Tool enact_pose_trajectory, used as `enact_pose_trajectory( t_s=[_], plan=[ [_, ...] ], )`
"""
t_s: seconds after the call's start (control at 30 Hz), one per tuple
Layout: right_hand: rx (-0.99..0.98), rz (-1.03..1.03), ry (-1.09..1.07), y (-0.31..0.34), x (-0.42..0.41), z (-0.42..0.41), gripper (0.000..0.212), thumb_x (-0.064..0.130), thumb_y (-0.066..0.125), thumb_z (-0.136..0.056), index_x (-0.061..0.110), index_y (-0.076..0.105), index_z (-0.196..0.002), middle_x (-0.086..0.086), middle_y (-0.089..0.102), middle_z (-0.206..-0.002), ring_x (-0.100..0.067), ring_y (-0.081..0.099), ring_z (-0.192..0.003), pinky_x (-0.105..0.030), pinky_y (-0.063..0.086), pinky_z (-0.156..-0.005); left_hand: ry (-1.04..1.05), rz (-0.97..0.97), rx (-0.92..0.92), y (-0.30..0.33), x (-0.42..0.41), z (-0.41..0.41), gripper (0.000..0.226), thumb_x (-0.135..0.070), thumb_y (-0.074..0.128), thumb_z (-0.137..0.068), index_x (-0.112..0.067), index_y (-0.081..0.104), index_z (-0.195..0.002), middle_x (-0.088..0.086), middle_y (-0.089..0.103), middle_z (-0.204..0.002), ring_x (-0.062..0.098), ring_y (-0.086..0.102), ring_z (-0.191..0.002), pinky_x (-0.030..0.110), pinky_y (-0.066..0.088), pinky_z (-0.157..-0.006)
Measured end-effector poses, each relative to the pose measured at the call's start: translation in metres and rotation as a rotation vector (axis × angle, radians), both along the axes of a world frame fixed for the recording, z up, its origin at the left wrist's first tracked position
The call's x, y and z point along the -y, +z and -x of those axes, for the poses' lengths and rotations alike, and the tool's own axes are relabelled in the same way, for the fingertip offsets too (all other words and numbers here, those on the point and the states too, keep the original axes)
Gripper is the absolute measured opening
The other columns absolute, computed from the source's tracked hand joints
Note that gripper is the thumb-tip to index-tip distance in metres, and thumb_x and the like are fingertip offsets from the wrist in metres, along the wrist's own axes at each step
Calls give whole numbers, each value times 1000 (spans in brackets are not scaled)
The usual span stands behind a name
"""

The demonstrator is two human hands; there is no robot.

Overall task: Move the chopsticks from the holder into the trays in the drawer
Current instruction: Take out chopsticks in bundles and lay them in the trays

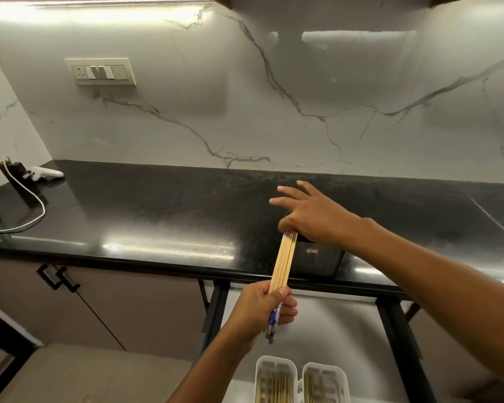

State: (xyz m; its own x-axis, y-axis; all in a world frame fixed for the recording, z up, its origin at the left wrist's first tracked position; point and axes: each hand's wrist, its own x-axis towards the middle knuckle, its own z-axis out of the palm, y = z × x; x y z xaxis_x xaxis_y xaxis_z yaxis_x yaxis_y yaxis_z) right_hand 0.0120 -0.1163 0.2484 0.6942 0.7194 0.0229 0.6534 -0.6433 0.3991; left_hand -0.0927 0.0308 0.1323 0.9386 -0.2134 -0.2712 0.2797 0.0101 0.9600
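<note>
Both hands are holding one bundle of wooden chopsticks (282, 261) between them. Curled shut around the near end, the left hand (264, 311) is pressing its thumb across the sticks just above the blue-and-white printed wrapper that is poking out below the fist. At the far end, the right hand (309, 215) is pinching the tips between thumb and a bent finger, while its other fingers are fanning out straight and loose over the counter.

Running near to far, the bundle's long axis is leaning slightly to the right as it goes away from the person, with the wrapped end pointing down toward the drawer and the bare end pointing up toward the wall. The sticks are lying side by side, close together.

From the lower edge the left forearm is coming up, wrist bent slightly inward. From the right side the right arm is reaching across, palm down, and its hand is hovering over the dark holder (317, 260) that is sitting at the front edge of the black counter (157, 205).

Below, in the open drawer (352, 324), two white trays (300, 379) are sitting side by side, each already holding pale sticks. The bundle is hanging in the air above the drawer's front, touching neither tray nor counter.
</note>
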Motion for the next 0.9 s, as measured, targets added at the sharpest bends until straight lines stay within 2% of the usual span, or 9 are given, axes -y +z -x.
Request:
enact_pose_trajectory(
  t_s=[0.1, 0.2, 0.33, 0.43, 0.5, 0.57, 0.7, 0.8, 0.9],
  plan=[
    [77, -40, 77, 7, -2, -2, 20, 29, 68, -83, 30, 69, -103, -5, 47, -145, -27, 28, -143, -48, 21, -115, 9, -9, -4, -1, -5, -3, 24, -22, 52, -96, -4, 65, -105, 8, 73, -84, 18, 72, -79, 30, 59, -78],
    [191, -134, 82, 21, 6, -7, 19, 34, 74, -76, 24, 73, -92, -8, 64, -120, -27, 54, -119, -43, 42, -98, 29, 12, -22, -5, -14, -8, 26, -21, 53, -96, -1, 63, -108, 8, 73, -83, 21, 72, -81, 35, 59, -81],
    [272, -345, -63, 33, 26, -13, 17, 29, 69, -81, 19, 74, -95, -5, 63, -90, -22, 55, -86, -34, 42, -74, 122, 113, -60, -13, -29, -17, 24, -20, 55, -93, 0, 64, -105, 11, 72, -82, 25, 71, -83, 40, 57, -84],
    [13, -735, -301, 21, 30, -3, 17, 20, 61, -89, 16, 72, -102, 1, 61, -82, -13, 53, -71, -20, 38, -62, 219, 198, -92, -12, -34, -27, 22, -17, 55, -93, -1, 64, -104, 14, 74, -86, 27, 72, -86, 41, 57, -85],
    [-370, -1047, -464, -3, 23, 10, 15, 16, 60, -90, 14, 70, -101, -2, 65, -76, -12, 57, -62, -21, 48, -58, 253, 245, -89, -7, -32, -32, 21, -16, 54, -93, -2, 63, -105, 16, 74, -92, 28, 72, -89, 40, 57, -86],
    [-626, -1221, -554, -33, 13, 25, 12, 12, 59, -91, 13, 69, -96, -8, 68, -76, -12, 62, -63, -26, 55, -62, 270, 281, -67, -1, -28, -36, 22, -16, 54, -93, -2, 62, -108, 17, 73, -97, 27, 71, -93, 38, 57, -86],
    [-841, -1237, -609, -73, -13, 53, 12, 10, 58, -91, 6, 66, -100, -10, 69, -79, -9, 65, -60, -20, 54, -57, 257, 282, -21, 5, -15, -38, 21, -17, 55, -94, -4, 63, -108, 16, 73, -98, 23, 72, -89, 33, 59, -78],
    [-827, -1194, -619, -82, -27, 61, 11, 12, 59, -91, 5, 65, -96, -7, 67, -73, -8, 64, -57, -20, 55, -57, 226, 230, 3, 3, -8, -34, 19, -19, 53, -95, -9, 67, -104, 17, 73, -94, 25, 72, -82, 32, 60, -68],
    [-781, -1139, -624, -87, -29, 62, 12, 15, 58, -91, 6, 65, -91, 2, 61, -67, -6, 62, -56, -18, 56, -59, 231, 215, -3, -3, -4, -31, 19, -19, 53, -95, -10, 68, -103, 19, 72, -97, 28, 71, -87, 33, 60, -72]
  ],
)
